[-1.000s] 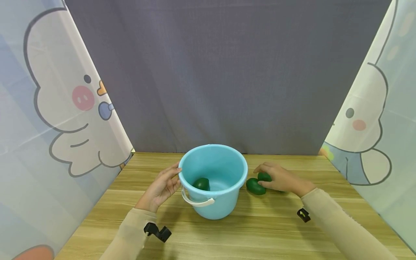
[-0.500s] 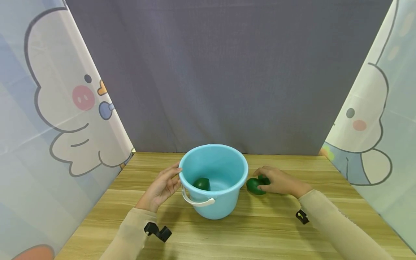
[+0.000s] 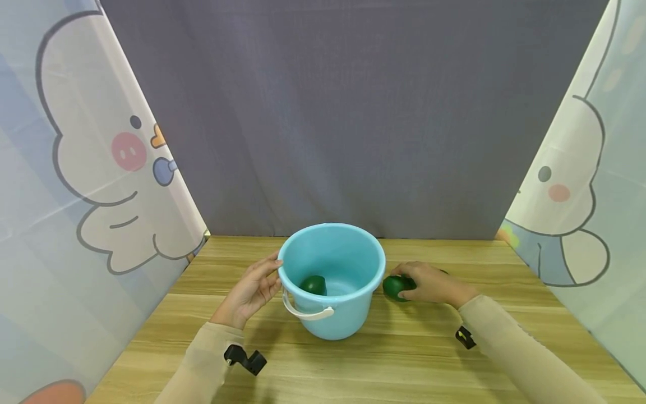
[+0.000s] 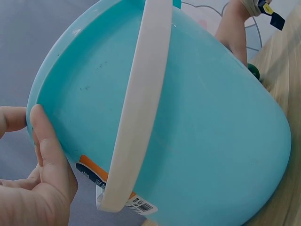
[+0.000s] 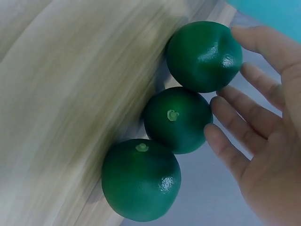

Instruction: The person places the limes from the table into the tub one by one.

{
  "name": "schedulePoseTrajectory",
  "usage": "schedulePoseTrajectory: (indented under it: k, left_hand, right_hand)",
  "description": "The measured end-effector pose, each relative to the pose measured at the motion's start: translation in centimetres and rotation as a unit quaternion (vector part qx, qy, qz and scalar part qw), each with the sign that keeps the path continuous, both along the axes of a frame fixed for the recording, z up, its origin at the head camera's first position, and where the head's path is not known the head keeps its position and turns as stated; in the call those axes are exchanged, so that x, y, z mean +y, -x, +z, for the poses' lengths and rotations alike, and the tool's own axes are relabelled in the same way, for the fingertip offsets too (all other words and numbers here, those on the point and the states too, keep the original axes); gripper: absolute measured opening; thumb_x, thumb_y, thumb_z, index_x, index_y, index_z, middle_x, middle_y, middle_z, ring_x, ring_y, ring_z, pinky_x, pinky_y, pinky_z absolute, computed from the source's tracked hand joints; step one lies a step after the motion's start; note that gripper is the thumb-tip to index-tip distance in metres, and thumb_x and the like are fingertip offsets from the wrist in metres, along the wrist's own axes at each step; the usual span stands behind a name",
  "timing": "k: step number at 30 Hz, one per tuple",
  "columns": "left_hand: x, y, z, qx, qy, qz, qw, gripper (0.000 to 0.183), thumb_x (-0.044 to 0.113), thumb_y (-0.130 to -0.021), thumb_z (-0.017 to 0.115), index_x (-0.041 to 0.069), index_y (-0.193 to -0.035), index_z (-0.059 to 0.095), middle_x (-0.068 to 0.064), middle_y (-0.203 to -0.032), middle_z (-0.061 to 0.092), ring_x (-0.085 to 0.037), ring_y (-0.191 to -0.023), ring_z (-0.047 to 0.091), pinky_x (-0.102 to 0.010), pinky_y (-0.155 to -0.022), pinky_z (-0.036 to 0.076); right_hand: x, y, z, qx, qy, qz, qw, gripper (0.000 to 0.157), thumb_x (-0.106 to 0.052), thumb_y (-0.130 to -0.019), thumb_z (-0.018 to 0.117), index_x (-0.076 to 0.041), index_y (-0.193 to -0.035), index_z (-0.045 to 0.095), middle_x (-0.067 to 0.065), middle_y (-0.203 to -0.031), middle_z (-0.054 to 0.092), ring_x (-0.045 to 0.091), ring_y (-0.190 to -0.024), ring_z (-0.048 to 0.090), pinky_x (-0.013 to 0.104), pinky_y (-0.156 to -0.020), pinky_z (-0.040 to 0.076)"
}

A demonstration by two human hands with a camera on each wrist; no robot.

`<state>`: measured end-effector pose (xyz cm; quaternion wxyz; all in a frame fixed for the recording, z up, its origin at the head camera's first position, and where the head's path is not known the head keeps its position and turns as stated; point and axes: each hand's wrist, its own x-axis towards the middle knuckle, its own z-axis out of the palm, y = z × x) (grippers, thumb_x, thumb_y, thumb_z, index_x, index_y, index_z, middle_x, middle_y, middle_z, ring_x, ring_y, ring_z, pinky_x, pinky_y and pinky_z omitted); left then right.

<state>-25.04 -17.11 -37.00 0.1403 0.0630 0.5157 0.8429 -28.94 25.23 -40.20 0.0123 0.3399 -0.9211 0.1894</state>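
A light blue bucket stands upright on the table, its white handle hanging at the side. My left hand pinches the rim at the left, also seen in the left wrist view. One dark green lime lies inside. Right of the bucket, my right hand is over another lime, thumb and fingers relaxed at its side. The right wrist view shows three limes in a row: the upper lime by my thumb and forefinger, the middle lime near the other fingers, and the lower lime.
The wooden table reaches back to a grey curtain. Cartoon-printed sheets hang on both sides. A black mount is strapped to the left wrist.
My right hand has shifted slightly left and nearer, from the limes behind to the one closest to the bucket. The left hand and bucket have stayed in place.
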Motion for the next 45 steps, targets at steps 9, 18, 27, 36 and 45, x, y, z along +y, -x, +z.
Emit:
schedulePoseTrajectory:
  k: [9, 18, 27, 36, 45]
  left_hand:
    - [0.05, 0.0, 0.06, -0.002, 0.004, 0.0, 1.0, 0.06, 0.008, -0.101, 0.053, 0.003, -0.156, 0.03, -0.013, -0.145, 0.042, -0.006, -0.077, 0.064, -0.011, -0.066, 0.054]
    - [0.11, -0.09, 0.18, -0.001, 0.004, 0.006, 1.0, 0.059, 0.007, -0.101, 0.052, 0.002, -0.156, 0.03, -0.012, -0.14, 0.045, -0.006, -0.076, 0.063, -0.011, -0.065, 0.054]
    - [0.02, -0.14, 0.12, -0.003, -0.004, 0.005, 1.0, 0.057, 0.007, -0.102, 0.051, 0.0, -0.155, 0.029, -0.009, -0.129, 0.052, -0.006, -0.074, 0.064, -0.012, -0.066, 0.054]
    - [-0.01, -0.09, 0.06, -0.002, -0.01, -0.001, 1.0, 0.058, 0.007, -0.103, 0.051, -0.001, -0.155, 0.028, -0.01, -0.128, 0.052, -0.006, -0.075, 0.065, -0.011, -0.066, 0.054]
    - [0.04, -0.06, 0.09, -0.009, -0.014, 0.0, 0.9999, 0.059, 0.007, -0.102, 0.053, 0.0, -0.155, 0.028, -0.009, -0.124, 0.054, -0.006, -0.076, 0.065, -0.012, -0.067, 0.054]
  right_hand:
    - [-0.41, -0.05, -0.45, 0.004, -0.014, -0.006, 1.0, 0.044, -0.022, -0.087, 0.08, -0.008, -0.126, 0.065, 0.009, -0.122, 0.064, 0.027, -0.107, 0.06, 0.043, -0.085, 0.055]
    - [-0.54, -0.21, -0.64, 0.006, -0.002, 0.005, 1.0, 0.045, -0.027, -0.082, 0.085, -0.01, -0.119, 0.065, 0.005, -0.116, 0.062, 0.02, -0.1, 0.06, 0.036, -0.081, 0.056]
    - [-0.5, -0.55, -0.48, -0.004, -0.001, 0.021, 1.0, 0.048, -0.025, -0.08, 0.087, -0.008, -0.119, 0.064, 0.006, -0.116, 0.061, 0.021, -0.102, 0.06, 0.036, -0.082, 0.057]
    - [-0.14, -0.4, -0.86, -0.016, -0.009, 0.037, 0.999, 0.046, -0.029, -0.081, 0.086, -0.015, -0.117, 0.062, -0.002, -0.115, 0.061, 0.018, -0.102, 0.059, 0.037, -0.082, 0.055]
    - [-0.14, -0.56, -0.75, -0.046, -0.008, 0.039, 0.998, 0.048, -0.028, -0.082, 0.085, -0.013, -0.12, 0.059, -0.002, -0.114, 0.062, 0.017, -0.102, 0.059, 0.035, -0.082, 0.055]
